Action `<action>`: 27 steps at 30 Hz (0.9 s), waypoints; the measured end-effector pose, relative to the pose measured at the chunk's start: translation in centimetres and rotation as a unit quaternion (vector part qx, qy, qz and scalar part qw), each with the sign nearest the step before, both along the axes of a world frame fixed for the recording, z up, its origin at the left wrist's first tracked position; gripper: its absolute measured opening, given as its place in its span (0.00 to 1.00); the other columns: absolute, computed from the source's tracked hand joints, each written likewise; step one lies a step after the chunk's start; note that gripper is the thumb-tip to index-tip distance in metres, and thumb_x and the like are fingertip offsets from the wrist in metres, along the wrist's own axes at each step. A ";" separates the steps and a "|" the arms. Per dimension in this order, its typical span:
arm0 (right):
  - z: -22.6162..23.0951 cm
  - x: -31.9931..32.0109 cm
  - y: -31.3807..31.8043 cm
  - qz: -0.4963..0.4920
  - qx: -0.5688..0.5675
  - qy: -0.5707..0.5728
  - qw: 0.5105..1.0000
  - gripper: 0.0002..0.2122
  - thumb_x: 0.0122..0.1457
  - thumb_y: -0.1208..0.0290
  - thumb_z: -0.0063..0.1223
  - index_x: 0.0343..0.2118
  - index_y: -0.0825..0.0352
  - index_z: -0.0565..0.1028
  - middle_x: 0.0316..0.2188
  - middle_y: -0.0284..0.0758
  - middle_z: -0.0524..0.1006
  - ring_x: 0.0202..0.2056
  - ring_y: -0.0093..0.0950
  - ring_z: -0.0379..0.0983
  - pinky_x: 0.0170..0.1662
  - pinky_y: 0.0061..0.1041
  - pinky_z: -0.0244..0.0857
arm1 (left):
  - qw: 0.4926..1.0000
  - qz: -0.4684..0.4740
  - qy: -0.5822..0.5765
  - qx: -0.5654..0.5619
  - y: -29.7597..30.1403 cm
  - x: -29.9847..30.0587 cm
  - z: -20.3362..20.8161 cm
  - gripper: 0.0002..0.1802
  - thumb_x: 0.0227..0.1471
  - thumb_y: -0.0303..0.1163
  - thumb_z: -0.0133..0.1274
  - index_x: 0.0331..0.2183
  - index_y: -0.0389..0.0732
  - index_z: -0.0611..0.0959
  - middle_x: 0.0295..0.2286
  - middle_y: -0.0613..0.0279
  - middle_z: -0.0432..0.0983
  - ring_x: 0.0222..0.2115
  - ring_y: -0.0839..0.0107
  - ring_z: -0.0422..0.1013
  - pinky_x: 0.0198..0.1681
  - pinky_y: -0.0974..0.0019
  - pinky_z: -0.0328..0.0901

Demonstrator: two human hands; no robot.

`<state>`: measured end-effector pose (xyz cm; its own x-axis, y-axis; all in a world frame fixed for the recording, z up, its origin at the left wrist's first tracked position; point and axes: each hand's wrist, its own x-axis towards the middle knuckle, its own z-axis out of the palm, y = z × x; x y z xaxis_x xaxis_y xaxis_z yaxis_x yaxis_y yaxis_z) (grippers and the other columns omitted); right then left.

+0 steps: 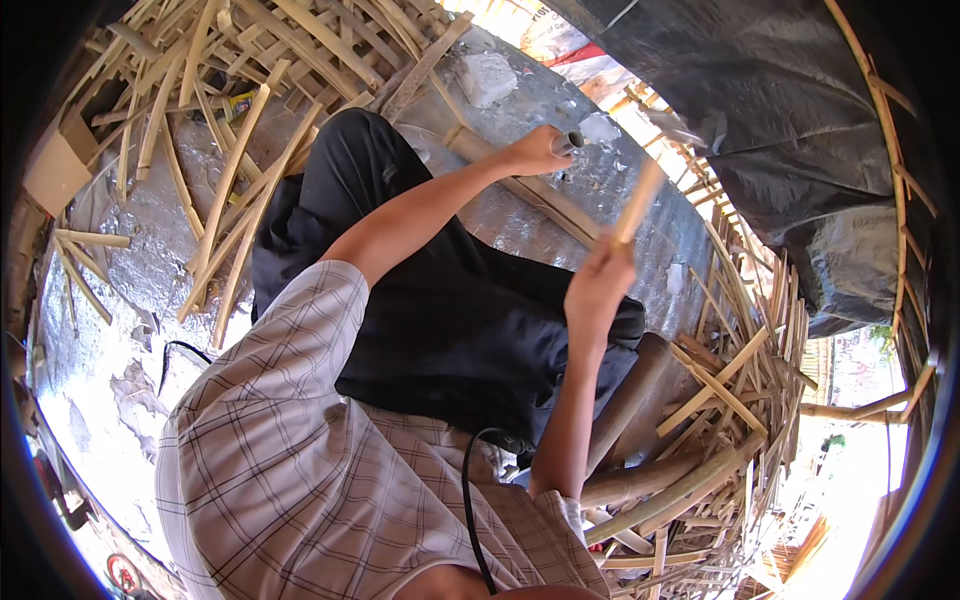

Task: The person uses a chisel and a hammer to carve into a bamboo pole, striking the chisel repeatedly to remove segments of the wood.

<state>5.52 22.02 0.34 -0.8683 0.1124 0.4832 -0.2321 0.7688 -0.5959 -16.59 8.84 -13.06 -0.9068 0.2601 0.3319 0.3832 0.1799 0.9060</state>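
My left hand [532,152] is closed around a short grey tube-like piece [568,143], whose dark round end shows past my fingers. What lies below my fist is hidden. Under and beside it, a long split bamboo strip [553,208] rests on the ground, running from upper left to lower right. Raised nearer to me and to the right, my right hand [600,275] is wrapped round a wooden stick [638,205]. The stick's upper part is smeared by motion and points up toward the tube-like piece's right side, apart from it.
A heap of bamboo strips [330,45] fills the upper left, beside a cardboard box [58,165]. More split bamboo [735,385] piles up at right. A thick bamboo pole [630,400] lies by my knee. Black plastic sheeting [780,110] hangs at upper right.
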 end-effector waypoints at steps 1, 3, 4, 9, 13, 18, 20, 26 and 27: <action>-2.0 -0.8 0.8 0.016 -0.017 -0.085 0.996 0.15 0.70 0.67 0.45 0.32 0.76 0.69 0.17 0.46 0.67 0.19 0.41 0.64 0.25 0.39 0.57 | 1.000 -0.002 0.004 0.002 0.0 -0.1 -0.1 0.18 0.48 0.40 0.61 0.24 0.32 0.78 0.22 0.51 0.74 0.27 0.68 0.70 0.34 0.58 0.65; -5.5 -1.9 1.8 0.036 -0.030 -0.187 0.981 0.15 0.70 0.67 0.46 0.33 0.77 0.70 0.19 0.52 0.68 0.21 0.50 0.64 0.27 0.42 0.58 | 1.000 -0.027 0.000 0.000 -0.2 -0.4 -0.4 0.17 0.48 0.38 0.62 0.24 0.32 0.78 0.20 0.55 0.72 0.25 0.72 0.68 0.31 0.60 0.64; -6.3 -1.9 1.7 0.042 -0.025 -0.207 0.977 0.15 0.69 0.67 0.47 0.34 0.78 0.70 0.20 0.54 0.69 0.22 0.53 0.64 0.28 0.44 0.59 | 0.999 -0.039 -0.003 -0.004 -0.5 -0.5 -0.6 0.17 0.48 0.37 0.62 0.24 0.32 0.77 0.19 0.58 0.71 0.24 0.74 0.67 0.30 0.60 0.64; -4.9 -1.5 0.0 0.060 0.022 -0.113 0.991 0.15 0.68 0.67 0.49 0.31 0.78 0.70 0.19 0.53 0.68 0.22 0.50 0.63 0.29 0.43 0.59 | 0.998 -0.030 0.022 0.056 -0.5 -0.7 -1.4 0.15 0.44 0.35 0.61 0.21 0.31 0.78 0.15 0.56 0.72 0.20 0.71 0.71 0.26 0.60 0.65; -5.1 -2.3 3.4 0.078 -0.047 -0.135 0.987 0.17 0.69 0.63 0.49 0.23 0.65 0.68 0.12 0.25 0.62 0.12 0.15 0.57 0.14 0.22 0.48 | 1.000 0.003 0.003 0.004 -0.8 -0.1 -0.6 0.16 0.44 0.36 0.61 0.23 0.31 0.80 0.17 0.53 0.75 0.21 0.67 0.74 0.28 0.59 0.68; 2.7 0.5 0.4 0.027 -0.197 -0.061 0.978 0.20 0.71 0.60 0.45 0.22 0.63 0.62 0.14 0.23 0.60 0.13 0.11 0.53 0.14 0.18 0.44 | 1.000 -0.005 0.016 0.018 -1.2 -0.1 -1.1 0.15 0.46 0.36 0.61 0.23 0.33 0.77 0.18 0.58 0.73 0.21 0.70 0.69 0.27 0.59 0.64; 2.5 0.6 -0.1 0.001 -0.194 -0.040 0.980 0.18 0.72 0.62 0.45 0.24 0.67 0.65 0.15 0.29 0.62 0.15 0.19 0.57 0.18 0.24 0.51 | 0.999 -0.032 0.003 0.027 0.0 -0.4 -0.4 0.15 0.46 0.36 0.61 0.23 0.33 0.78 0.18 0.57 0.73 0.21 0.70 0.70 0.27 0.59 0.64; -2.7 -0.3 0.8 0.054 0.094 -0.115 0.987 0.15 0.69 0.67 0.47 0.37 0.79 0.71 0.32 0.63 0.73 0.40 0.63 0.68 0.39 0.52 0.62 | 0.998 -0.036 0.041 0.003 -0.1 0.1 -0.7 0.15 0.47 0.36 0.60 0.26 0.31 0.80 0.19 0.54 0.75 0.23 0.70 0.72 0.28 0.59 0.65; -2.5 -0.3 0.2 0.047 0.075 -0.127 0.988 0.15 0.69 0.67 0.47 0.37 0.80 0.71 0.32 0.63 0.74 0.40 0.63 0.68 0.39 0.52 0.62 | 0.999 -0.026 0.037 0.003 -0.3 0.0 -1.0 0.16 0.47 0.37 0.61 0.27 0.31 0.80 0.19 0.54 0.75 0.23 0.70 0.72 0.28 0.58 0.65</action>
<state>5.23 22.21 -2.18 -0.9671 -0.0314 0.2526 -0.1641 0.8355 -0.5245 -16.57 8.54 -14.08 -0.8652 0.3034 0.3993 0.4580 0.1537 0.8756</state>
